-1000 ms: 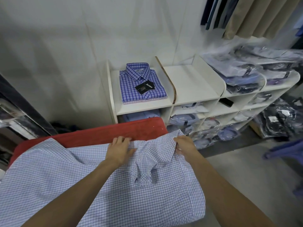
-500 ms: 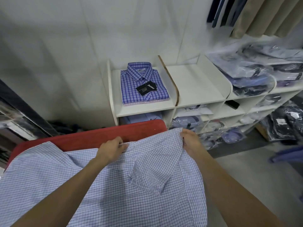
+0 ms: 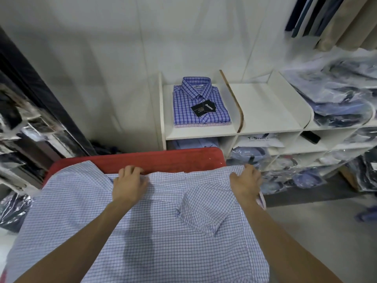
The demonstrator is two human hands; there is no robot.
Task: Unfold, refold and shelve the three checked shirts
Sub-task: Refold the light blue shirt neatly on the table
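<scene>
A pale blue checked shirt (image 3: 163, 237) lies spread over a red table (image 3: 163, 160), with a short sleeve (image 3: 202, 213) folded onto its middle. My left hand (image 3: 130, 184) grips the shirt's far edge near the centre, fingers curled over the fabric. At the far right corner, my right hand (image 3: 245, 182) holds the same edge. A folded darker blue checked shirt (image 3: 200, 103) with a black tag sits on a pinkish folded one in the left compartment of the white shelf (image 3: 204, 131).
The shelf's middle top compartment (image 3: 269, 111) is bare. Bagged shirts (image 3: 338, 99) pile on the right and fill the lower cubbies. Dark racks with bagged clothes (image 3: 24, 127) stand at left. Grey floor (image 3: 318, 231) lies to the right of the table.
My hands have moved apart along the shirt's far edge, pulling it flat. The bunched fabric between them has spread out and the sleeve now lies flat.
</scene>
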